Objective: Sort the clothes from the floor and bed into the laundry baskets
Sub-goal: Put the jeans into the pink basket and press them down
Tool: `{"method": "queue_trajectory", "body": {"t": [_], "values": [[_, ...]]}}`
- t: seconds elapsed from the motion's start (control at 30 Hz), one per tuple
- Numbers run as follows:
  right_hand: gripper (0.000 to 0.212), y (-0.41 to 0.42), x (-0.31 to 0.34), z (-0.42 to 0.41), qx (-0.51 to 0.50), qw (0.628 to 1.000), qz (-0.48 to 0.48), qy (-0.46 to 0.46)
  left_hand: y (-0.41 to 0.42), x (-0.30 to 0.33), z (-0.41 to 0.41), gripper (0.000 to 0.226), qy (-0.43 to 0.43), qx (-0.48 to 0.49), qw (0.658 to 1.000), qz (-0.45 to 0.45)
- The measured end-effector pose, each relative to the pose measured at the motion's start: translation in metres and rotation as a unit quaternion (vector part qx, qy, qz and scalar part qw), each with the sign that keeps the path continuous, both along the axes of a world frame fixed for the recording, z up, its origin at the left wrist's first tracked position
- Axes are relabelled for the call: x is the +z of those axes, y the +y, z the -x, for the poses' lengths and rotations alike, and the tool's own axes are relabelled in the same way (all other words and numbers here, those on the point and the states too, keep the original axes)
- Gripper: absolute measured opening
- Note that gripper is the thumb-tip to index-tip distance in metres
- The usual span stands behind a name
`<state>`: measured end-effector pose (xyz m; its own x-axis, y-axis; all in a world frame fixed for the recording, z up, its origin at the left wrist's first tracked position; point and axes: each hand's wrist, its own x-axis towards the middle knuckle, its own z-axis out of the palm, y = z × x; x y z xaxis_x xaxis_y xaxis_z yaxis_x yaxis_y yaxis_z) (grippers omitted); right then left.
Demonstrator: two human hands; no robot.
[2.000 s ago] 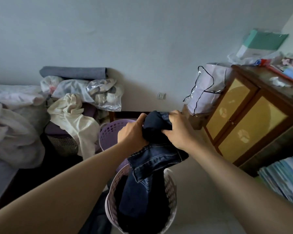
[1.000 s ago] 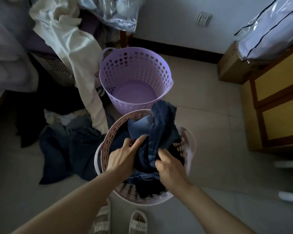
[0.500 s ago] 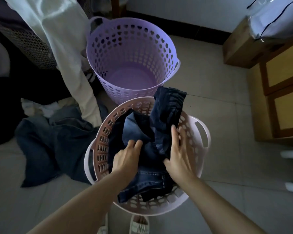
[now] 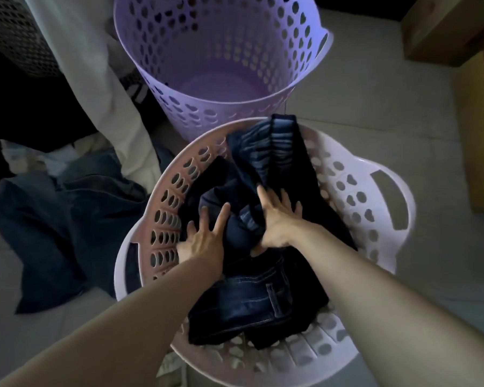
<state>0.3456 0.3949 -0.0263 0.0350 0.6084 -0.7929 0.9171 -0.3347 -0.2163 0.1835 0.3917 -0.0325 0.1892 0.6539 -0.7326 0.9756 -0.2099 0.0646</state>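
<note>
A white perforated laundry basket (image 4: 375, 219) stands just below me with dark blue jeans (image 4: 246, 300) bundled inside, one leg (image 4: 282, 143) draped over its far rim. Both hands lie flat on the bundle with fingers spread: my left hand (image 4: 204, 236) on the left part, my right hand (image 4: 277, 216) on the middle. Neither hand grips the cloth. Behind it is a purple perforated basket (image 4: 215, 43) with nothing inside. More dark clothes (image 4: 56, 219) lie on the floor at the left.
A cream garment (image 4: 95, 88) hangs down at the left beside the purple basket. Pale cloth (image 4: 39, 160) lies by the dark pile. A wooden cabinet (image 4: 481, 129) and a cardboard box (image 4: 442, 26) stand at the right on the tiled floor (image 4: 375, 93).
The jeans went from held up in both hands down into the white basket. My hands let go of them and now rest flat on top; the view tilted down and closer.
</note>
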Motion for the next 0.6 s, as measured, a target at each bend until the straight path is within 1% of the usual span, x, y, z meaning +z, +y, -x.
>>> {"method": "queue_trajectory", "body": {"t": [0.07,0.13,0.2,0.33,0.5,0.6], "values": [[0.139,-0.012,-0.022,0.008,0.022,1.0,0.012,-0.006,-0.006,-0.015,0.003,0.128,0.006,-0.003,1.0,0.011],[0.133,-0.022,-0.043,0.013,0.061,0.997,0.024,-0.034,-0.011,-0.027,0.0,0.123,0.017,-0.017,0.999,0.025],[0.123,-0.031,-0.063,0.015,0.083,0.995,0.03,-0.051,-0.016,-0.039,-0.004,0.123,0.037,-0.036,0.998,0.034],[0.111,-0.042,-0.104,0.02,0.09,0.993,0.03,-0.064,-0.026,-0.072,-0.006,0.12,0.074,-0.052,0.994,0.056],[0.097,-0.048,-0.14,0.027,0.096,0.992,0.0,-0.076,-0.033,-0.108,-0.002,0.101,0.072,-0.053,0.995,0.045],[0.092,-0.051,-0.157,0.029,0.105,0.99,-0.024,-0.089,-0.035,-0.128,-0.003,0.098,0.077,-0.049,0.995,0.042]]}}
